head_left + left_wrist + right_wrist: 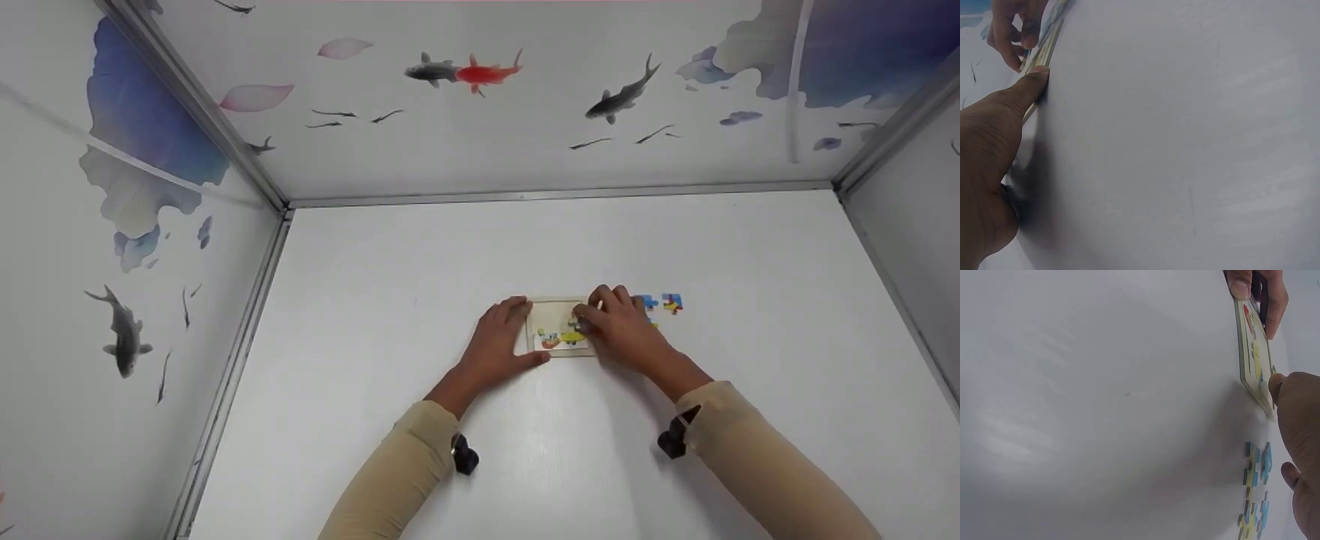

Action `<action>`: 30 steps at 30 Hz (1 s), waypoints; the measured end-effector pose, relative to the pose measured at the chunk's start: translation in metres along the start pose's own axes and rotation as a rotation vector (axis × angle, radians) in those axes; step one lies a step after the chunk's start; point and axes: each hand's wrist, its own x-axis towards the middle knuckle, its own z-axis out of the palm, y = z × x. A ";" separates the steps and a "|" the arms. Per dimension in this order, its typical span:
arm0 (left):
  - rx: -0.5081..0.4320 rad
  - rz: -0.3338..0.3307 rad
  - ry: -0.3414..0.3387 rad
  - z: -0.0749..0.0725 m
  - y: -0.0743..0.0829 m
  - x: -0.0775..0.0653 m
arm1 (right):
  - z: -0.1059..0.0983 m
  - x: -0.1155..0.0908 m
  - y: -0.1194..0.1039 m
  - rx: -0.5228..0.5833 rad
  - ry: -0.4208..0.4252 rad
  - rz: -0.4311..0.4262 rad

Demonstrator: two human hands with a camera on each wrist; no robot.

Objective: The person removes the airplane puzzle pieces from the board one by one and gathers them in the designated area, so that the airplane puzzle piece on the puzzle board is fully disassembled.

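A shallow wooden puzzle tray [551, 311] lies on the white table, with joined picture pieces [570, 338] along its near side. My left hand [495, 345] grips the tray's left part, fingers at the left edge and thumb [1036, 81] on the near rim. Over the tray's right side, my right hand [630, 334] pinches a small puzzle piece [576, 321], mostly hidden by the thumb and fingers. Right of the tray, loose jigsaw pieces [673, 302] lie on the table, partly covered by the right hand in the head view. Several blue and yellow ones [1251, 469] show in the right wrist view.
The white table [420, 262] is bounded by a back wall [555, 150] and a left wall [45, 225], both printed with fish, joined by metal edging [525, 196]. A dark wrist device [465, 455] hangs at each sleeve cuff.
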 end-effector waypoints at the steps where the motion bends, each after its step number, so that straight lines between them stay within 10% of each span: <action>1: 0.000 -0.003 -0.001 0.000 0.000 0.000 | 0.000 -0.001 0.001 -0.003 -0.001 0.003; 30: -0.005 -0.029 -0.009 0.002 0.000 0.000 | -0.019 -0.035 0.039 0.082 0.193 0.057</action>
